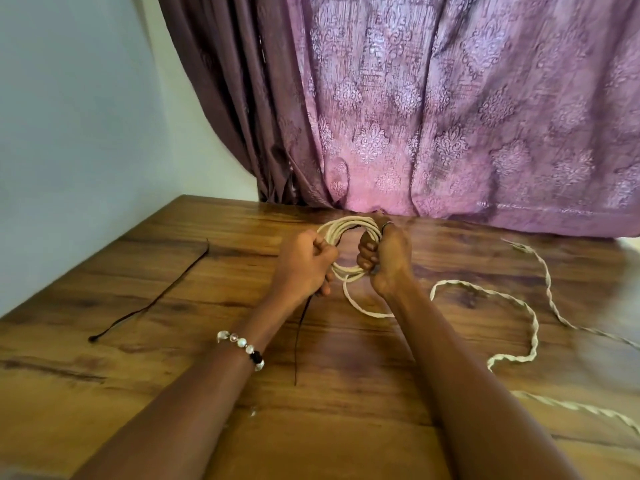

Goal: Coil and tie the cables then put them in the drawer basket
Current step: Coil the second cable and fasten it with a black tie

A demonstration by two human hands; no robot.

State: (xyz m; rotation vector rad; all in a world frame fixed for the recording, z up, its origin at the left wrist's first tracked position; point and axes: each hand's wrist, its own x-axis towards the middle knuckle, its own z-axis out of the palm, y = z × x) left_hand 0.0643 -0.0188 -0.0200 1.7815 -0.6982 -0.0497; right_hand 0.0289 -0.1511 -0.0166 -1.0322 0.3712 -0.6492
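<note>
cable (pixel 348 227): looking soft, bendy, light; grab it at the ring's sides.
L hand (pixel 304 268): gripping the ring plus a dark tie (pixel 300 341).
R hand (pixel 382 261): curling round the ring's other side.

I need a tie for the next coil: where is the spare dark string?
In the head view the spare dark string lies on the wooden table, out to the left of the left hand.
</note>
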